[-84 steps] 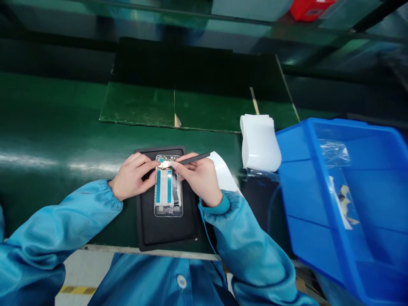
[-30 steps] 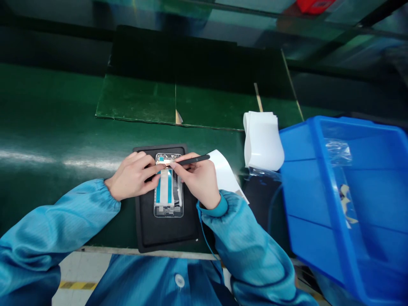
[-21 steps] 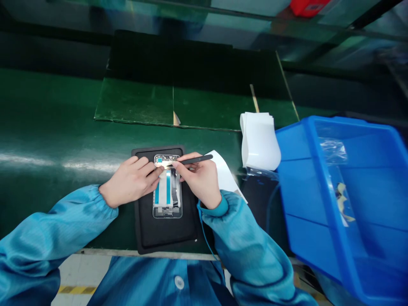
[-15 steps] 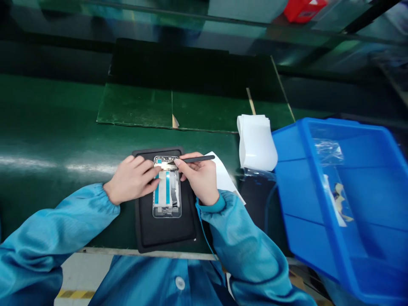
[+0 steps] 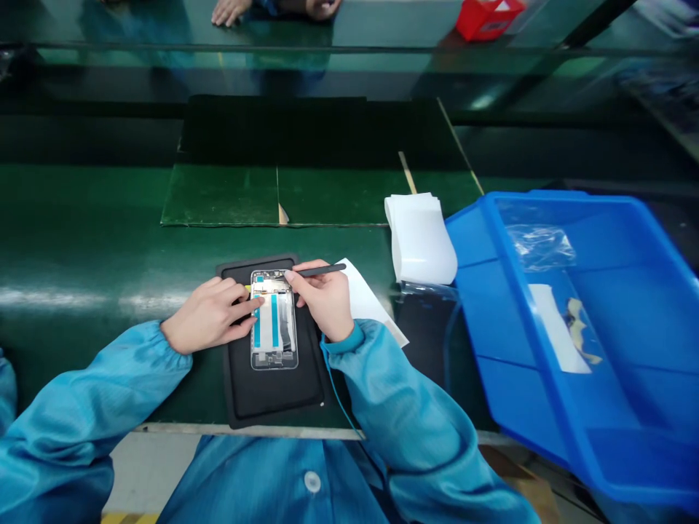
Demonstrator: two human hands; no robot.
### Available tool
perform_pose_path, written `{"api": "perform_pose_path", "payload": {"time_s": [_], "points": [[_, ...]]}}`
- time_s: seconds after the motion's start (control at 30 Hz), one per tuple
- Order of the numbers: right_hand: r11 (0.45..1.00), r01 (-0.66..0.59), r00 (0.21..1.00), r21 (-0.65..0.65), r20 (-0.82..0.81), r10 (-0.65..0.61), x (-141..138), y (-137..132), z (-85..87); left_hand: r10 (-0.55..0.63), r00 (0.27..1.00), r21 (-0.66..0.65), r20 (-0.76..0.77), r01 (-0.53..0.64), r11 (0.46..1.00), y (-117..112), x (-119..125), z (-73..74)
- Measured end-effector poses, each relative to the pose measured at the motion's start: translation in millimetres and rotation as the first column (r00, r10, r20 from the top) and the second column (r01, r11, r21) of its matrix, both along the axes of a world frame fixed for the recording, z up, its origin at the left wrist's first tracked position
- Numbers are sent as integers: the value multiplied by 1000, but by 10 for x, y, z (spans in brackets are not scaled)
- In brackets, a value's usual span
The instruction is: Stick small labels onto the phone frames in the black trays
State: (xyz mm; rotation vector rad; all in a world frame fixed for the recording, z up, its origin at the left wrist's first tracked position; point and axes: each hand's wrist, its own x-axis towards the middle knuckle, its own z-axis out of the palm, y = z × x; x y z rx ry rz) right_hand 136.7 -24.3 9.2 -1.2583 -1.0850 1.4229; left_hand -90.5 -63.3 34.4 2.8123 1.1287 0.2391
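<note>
An opened phone body [image 5: 267,331] with blue strips and bare inner parts lies on a black padded tray [image 5: 273,397]. My left hand [image 5: 210,313] lies at its left side, fingers stretched out and fingertips touching the phone's left edge and inner face. A small yellow piece [image 5: 247,288] shows beside those fingers; what it belongs to is unclear. Pinched in my right hand [image 5: 326,300] are slim black tweezers [image 5: 325,270], held nearly level over the phone's top end. The fingers partly hide the tips, so I cannot tell what they touch.
White sheets [image 5: 420,240] and a white paper [image 5: 371,302] lie to the right. A large blue bin [image 5: 524,378] there holds clear plastic and scraps. Green boards [image 5: 328,193] lie behind the tray. Across the bench are another person's hand [image 5: 230,11] and a red box [image 5: 488,18].
The camera view has shifted, bringing another person's hands into sight at the top. My left fingers have drawn back slightly from the phone's upper part; the yellow piece now shows. My right hand still holds the tweezers.
</note>
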Motion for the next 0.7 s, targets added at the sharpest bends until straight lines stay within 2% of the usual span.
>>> {"api": "perform_pose_path", "payload": {"time_s": [0.17,0.3,0.47,0.57,0.63,0.67,0.7], "points": [[999,16,999,45,30,-17,-29,-21,-66,-51,998,-67,-41,48,997,-5,-77,67],[999,4,999,52,31,-5,-28,-15,-78,-14,997,-76,-81,8,997,-26,-12,94],[999,-7,1000,40,28,6,-30,-8,-48,66,976,-2,-209,-68,998,-54,151,155],[999,-6,1000,40,19,6,-37,-9,-38,88,982,28,-165,-85,996,-118,133,141],[999,-3,1000,34,10,3,-41,-10,-35,260,960,86,-104,-251,964,-195,94,92],[1000,-1,1000,30,3,1,-41,-9,-33,396,914,117,-90,-385,915,-238,81,63],[1000,-2,1000,25,-4,2,-41,-8,-33,533,840,130,-101,-520,844,-279,77,37]]}}
